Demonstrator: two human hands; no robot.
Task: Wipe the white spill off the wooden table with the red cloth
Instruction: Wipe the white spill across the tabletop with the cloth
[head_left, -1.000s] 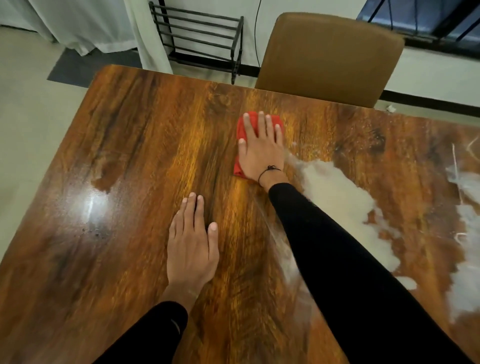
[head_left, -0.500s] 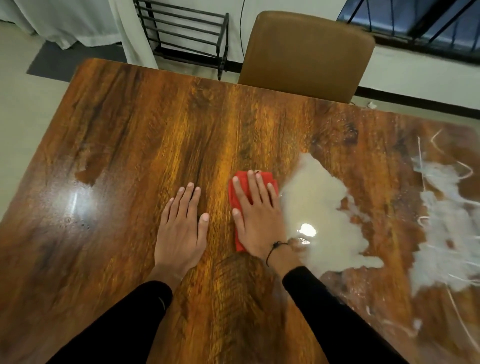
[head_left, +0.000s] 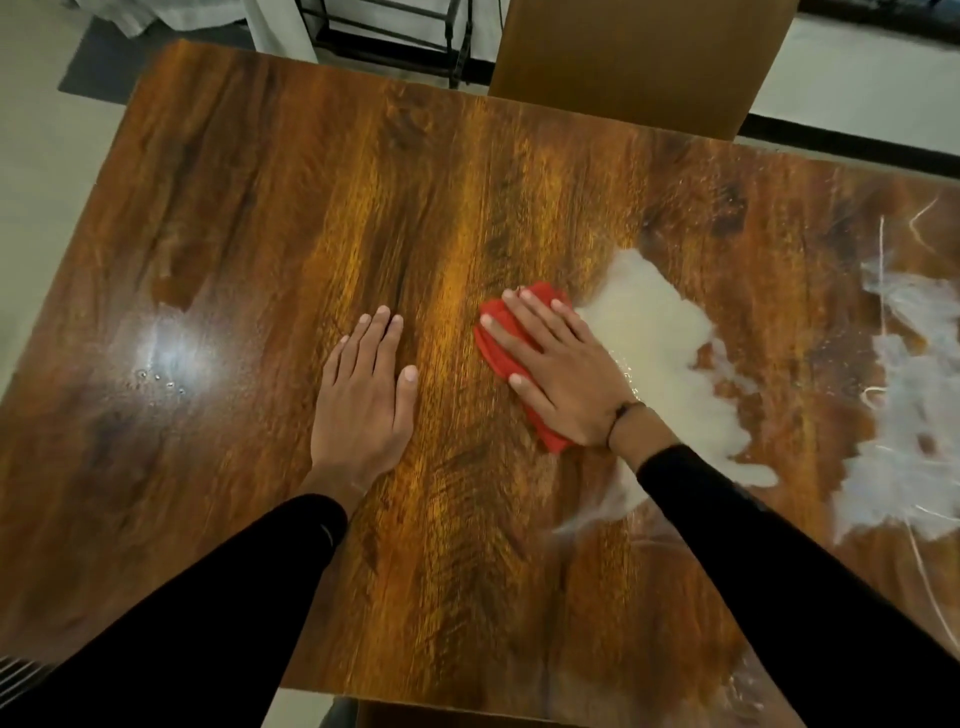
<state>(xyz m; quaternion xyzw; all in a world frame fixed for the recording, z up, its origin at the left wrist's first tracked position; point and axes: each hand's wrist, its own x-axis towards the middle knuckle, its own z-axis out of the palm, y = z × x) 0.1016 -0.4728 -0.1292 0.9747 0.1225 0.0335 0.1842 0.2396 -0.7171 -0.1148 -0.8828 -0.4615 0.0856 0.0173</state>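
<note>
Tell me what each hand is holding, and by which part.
Neither grips anything. The right hand presses flat on top of the red cloth, pinning it to the wooden table; the left hand rests bare on the wood.

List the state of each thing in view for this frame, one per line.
red cloth: bunched, pressed flat under right hand
right hand: open, palm down on cloth
left hand: open, flat on table
white spill: largely unwiped
wooden table: left part dry, glossy
</note>
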